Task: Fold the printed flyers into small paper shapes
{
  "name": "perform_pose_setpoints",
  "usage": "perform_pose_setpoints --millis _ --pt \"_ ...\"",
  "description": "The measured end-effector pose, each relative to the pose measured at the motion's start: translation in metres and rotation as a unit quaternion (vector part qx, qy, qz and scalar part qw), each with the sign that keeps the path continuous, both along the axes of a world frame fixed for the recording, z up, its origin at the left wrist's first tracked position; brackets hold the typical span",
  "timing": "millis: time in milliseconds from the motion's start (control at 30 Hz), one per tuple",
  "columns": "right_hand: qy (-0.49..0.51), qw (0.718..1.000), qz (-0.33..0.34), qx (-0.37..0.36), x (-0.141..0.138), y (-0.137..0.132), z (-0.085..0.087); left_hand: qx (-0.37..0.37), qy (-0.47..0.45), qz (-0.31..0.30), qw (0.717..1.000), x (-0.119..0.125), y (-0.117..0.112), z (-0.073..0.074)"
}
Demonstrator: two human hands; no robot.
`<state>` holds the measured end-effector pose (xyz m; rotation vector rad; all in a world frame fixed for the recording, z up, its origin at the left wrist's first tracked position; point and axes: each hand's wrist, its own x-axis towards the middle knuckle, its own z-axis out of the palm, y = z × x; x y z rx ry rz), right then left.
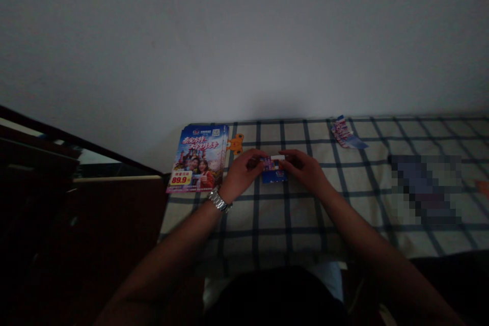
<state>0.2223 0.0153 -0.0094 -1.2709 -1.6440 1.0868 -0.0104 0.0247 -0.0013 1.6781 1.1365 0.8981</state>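
Observation:
My left hand point(244, 169), with a metal watch point(219, 198) on its wrist, pinches the left side of a small folded leaflet point(274, 177). The fingers of my right hand point(303, 169) close on its right side. Blue and purple print shows on the leaflet, with a white strip along its upper edge. It is held low over the checked cloth; whether it touches the cloth I cannot tell. Left of my left hand lies a stack of flyers point(200, 155), the top one marked 89.9.
A checked cloth point(244, 216) covers the surface, against a plain wall point(244, 35). An orange bear figure point(236, 143) shows beside the stack. At the back right lies a folded flyer piece point(344, 133). A blurred-out dark object point(424, 188) is at the right. Dark furniture point(95, 234) stands left.

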Motion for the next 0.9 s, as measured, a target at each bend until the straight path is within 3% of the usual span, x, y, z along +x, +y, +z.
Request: perform_pose_setpoints --millis 200,400,633,900 --pt "-0.113 0.983 -0.010 0.146 0.004 0.004 -0.003 0.002 0.002 0.036 0.999 0.000 0.002 0.000" --pt "-0.169 0.954 0.083 0.235 0.004 0.004 -0.005 0.068 0.108 0.059 0.990 -0.001 0.000 0.002" --pt "-0.202 0.930 0.140 0.273 0.004 0.005 -0.012 0.135 0.207 0.072 0.966 -0.002 -0.001 0.001" --pt "-0.210 0.923 0.156 0.284 0.002 0.006 -0.016 0.174 0.261 0.056 0.948 0.000 -0.003 0.003"
